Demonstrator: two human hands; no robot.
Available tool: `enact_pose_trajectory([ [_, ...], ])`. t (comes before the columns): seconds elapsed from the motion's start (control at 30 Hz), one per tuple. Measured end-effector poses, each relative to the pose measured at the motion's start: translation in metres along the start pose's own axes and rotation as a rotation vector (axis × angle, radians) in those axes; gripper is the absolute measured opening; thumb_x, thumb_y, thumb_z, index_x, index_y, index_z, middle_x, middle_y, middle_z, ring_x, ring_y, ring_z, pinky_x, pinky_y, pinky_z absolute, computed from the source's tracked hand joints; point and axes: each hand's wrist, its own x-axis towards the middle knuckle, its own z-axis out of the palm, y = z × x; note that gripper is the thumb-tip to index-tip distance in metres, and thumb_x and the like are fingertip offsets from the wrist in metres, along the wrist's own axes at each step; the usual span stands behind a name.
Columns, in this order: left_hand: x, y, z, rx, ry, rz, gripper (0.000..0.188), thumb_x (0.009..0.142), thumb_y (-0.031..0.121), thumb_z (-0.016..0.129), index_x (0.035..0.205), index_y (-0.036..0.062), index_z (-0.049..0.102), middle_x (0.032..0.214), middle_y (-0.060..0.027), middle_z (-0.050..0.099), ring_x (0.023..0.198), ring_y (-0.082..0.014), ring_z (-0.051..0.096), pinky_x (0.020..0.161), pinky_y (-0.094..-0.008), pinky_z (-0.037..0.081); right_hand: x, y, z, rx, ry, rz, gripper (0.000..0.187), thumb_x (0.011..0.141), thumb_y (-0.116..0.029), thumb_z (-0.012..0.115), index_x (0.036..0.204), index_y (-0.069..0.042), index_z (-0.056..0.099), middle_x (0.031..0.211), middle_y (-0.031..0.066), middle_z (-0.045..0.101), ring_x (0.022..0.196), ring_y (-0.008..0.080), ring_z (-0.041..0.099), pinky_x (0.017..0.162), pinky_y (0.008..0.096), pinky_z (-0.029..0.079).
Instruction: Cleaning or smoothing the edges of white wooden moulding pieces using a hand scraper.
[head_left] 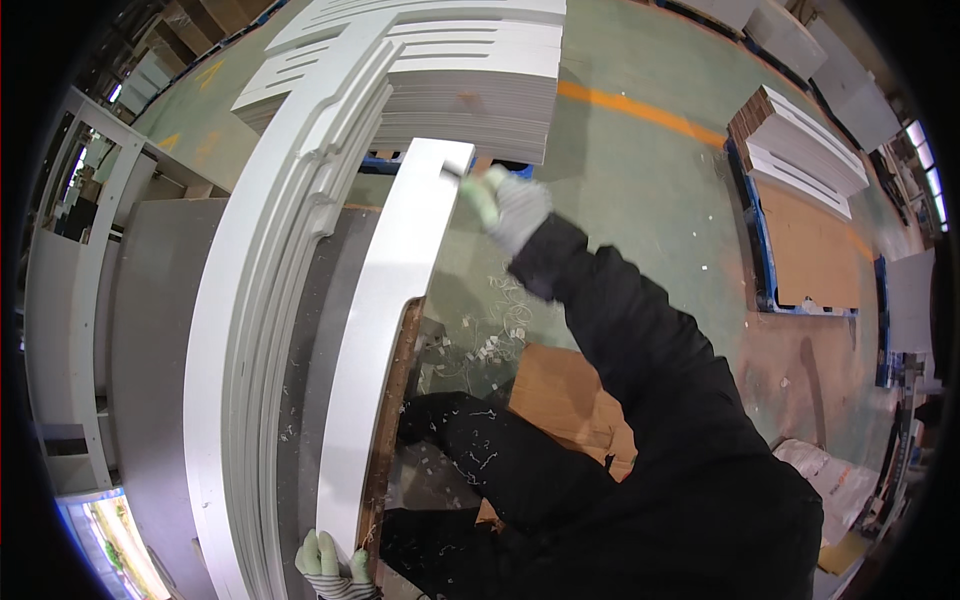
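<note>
Head view:
1. White panel (375,320): nine o'clock, lengthwise.
2. Left hand (335,570): seven o'clock, pinching panel's near end.
3. Right hand (512,208): twelve o'clock, closed round blurred dark tool (453,171).
4. Progress: seemingly midway; scraps (492,348) on floor (635,200); remainder untellable.
5. Writing: none legible on panel.

The panel (392,270) is white, the sleeve (650,345) black.

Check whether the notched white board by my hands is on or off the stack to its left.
Off the stack: the board lies to its right, with a grey surface showing between them.
</note>
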Motion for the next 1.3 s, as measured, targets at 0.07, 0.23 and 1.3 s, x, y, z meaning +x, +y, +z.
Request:
enact_pose_trajectory([
  [0.07,-0.004,-0.003,0.001,0.013,0.003,-0.001,0.062,0.088,0.039,0.066,0.131,-0.0029,0.05,0.126,-0.0228,0.051,0.108,-0.0389,0.051,0.093,-0.0499,0.041,0.036,-0.003,-0.013,-0.121,0.068,0.297,0.056,0.095,-0.057,0.046,0.094,-0.004,0.063,0.077,0.0238,0.064,0.08,0.0407,0.065,0.071,0.0444,0.051],
  [0.23,-0.001,0.004,-0.003,-0.053,0.02,-0.034,0.061,0.089,0.04,0.065,0.13,-0.003,0.05,0.125,-0.0228,0.051,0.107,-0.0393,0.051,0.093,-0.0503,0.041,0.056,0.027,-0.028,-0.104,0.083,0.263,0.058,0.094,-0.056,0.049,0.092,-0.002,0.068,0.068,0.0169,0.063,0.067,0.0334,0.064,0.065,0.0417,0.05],
  [1.3,0.012,0.015,-0.005,-0.134,0.106,-0.054,0.06,0.08,0.03,0.075,0.128,0.0006,0.054,0.121,-0.0222,0.053,0.103,-0.0385,0.052,0.089,-0.0479,0.044,-0.141,-0.105,0.006,0.318,-0.519,-0.07,0.026,0.096,-0.025,0.053,0.103,-0.001,0.061,0.076,0.0202,0.064,0.069,0.0341,0.064,0.063,0.0409,0.05],
])
